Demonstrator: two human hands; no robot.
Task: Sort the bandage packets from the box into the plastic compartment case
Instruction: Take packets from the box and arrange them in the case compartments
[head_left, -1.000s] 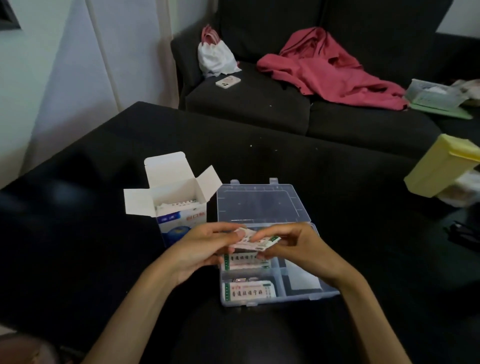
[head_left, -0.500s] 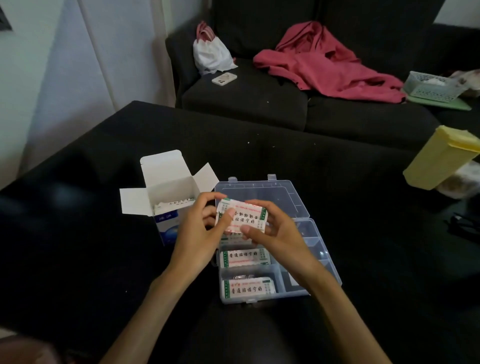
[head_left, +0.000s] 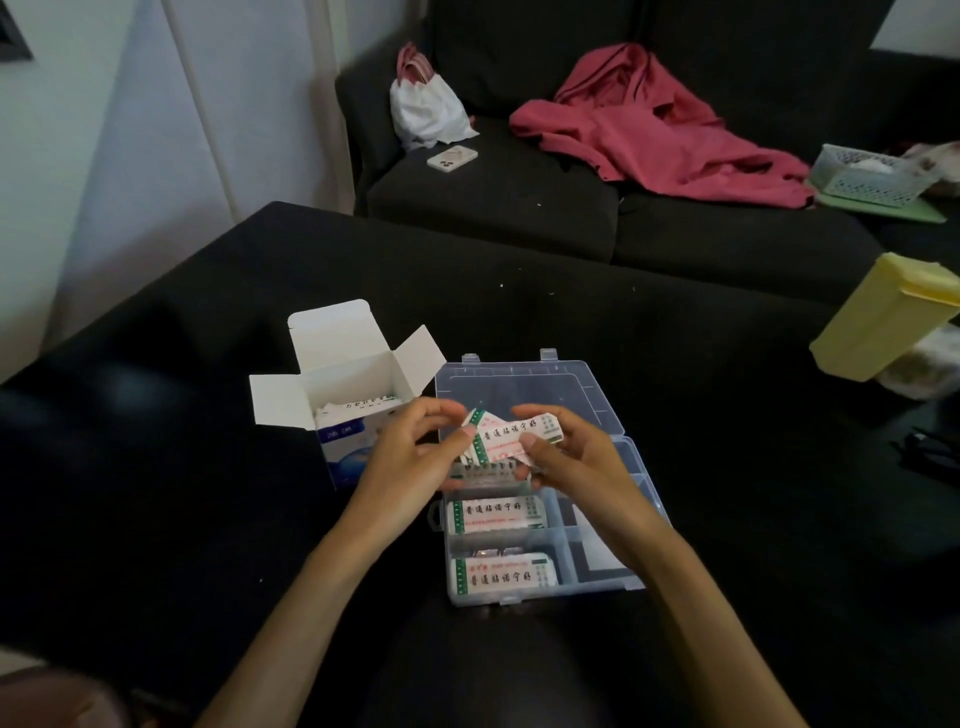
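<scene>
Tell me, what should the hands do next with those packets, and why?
Probably lower the packets into the case: left hand and right hand hold them just above its far-left compartment; two nearer ones are filled.

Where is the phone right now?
In the head view the phone lies far back on the left seat cushion of the dark sofa, just in front of the white bag and left of the pink garment.
</scene>
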